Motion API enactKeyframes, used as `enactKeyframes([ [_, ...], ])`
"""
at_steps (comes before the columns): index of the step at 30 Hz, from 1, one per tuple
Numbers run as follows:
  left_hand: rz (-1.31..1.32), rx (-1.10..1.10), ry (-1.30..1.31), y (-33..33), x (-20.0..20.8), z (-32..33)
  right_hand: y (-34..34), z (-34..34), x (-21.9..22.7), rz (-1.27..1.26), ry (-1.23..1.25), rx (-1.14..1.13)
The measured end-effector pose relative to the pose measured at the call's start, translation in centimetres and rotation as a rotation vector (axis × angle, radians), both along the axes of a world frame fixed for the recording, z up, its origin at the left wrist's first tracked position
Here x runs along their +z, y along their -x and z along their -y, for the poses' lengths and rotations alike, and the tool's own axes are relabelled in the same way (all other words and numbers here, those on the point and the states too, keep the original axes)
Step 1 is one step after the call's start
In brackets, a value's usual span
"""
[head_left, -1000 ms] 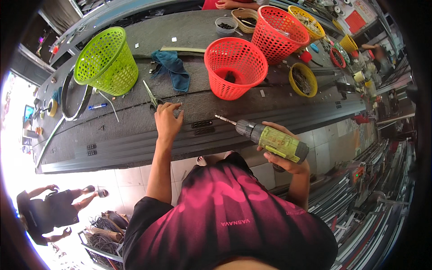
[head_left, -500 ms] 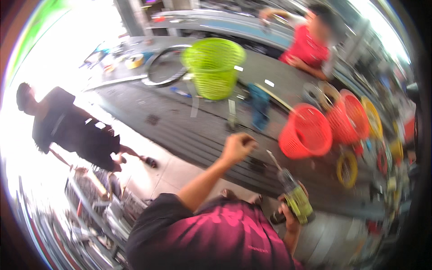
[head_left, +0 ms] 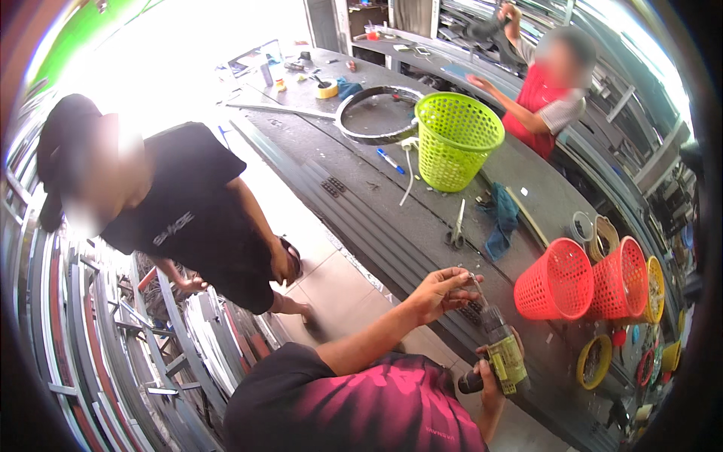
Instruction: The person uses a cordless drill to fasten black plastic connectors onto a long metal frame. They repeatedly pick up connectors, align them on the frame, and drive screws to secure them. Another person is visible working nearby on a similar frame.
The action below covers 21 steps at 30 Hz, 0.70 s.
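A yellow-green cordless drill (head_left: 506,364) is in my right hand (head_left: 491,377), whose fingers wrap round its grip. Its dark chuck (head_left: 493,318) and thin bit point up and away from me, over the near edge of the table. My left hand (head_left: 444,294) is at the bit's tip, thumb and fingers drawn together in a pinch. Whatever is between those fingertips is too small to make out. Just beyond my hands on the table lie scissors (head_left: 456,230) and a crumpled blue cloth (head_left: 502,222).
Red perforated baskets (head_left: 553,280) stand at the right, near a yellow ring (head_left: 593,361). A green basket (head_left: 456,143), a black hoop (head_left: 376,113) and a blue marker (head_left: 390,160) are farther back. One person (head_left: 188,203) stands close at left; another (head_left: 538,102) works across the table.
My left hand has come to the drill bit's tip, its fingers pinching there. My view has swung, and the person at left appears nearer. The co-worker opposite has raised one arm.
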<state>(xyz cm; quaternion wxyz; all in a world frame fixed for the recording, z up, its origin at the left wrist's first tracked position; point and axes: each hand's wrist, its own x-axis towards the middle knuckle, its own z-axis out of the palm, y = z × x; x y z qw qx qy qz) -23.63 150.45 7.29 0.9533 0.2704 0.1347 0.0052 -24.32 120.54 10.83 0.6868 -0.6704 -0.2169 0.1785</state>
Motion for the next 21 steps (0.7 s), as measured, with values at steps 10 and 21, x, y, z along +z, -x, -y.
enactKeyframes([
  [10,-0.035,-0.011,0.034,-0.8,-0.4,1.7,0.3,0.7,0.2,-0.068,-0.120,-0.093],
  [21,0.131,-0.120,0.184,-5.4,-3.2,5.6,-1.8,4.1,0.2,-0.018,-0.176,-0.118],
])
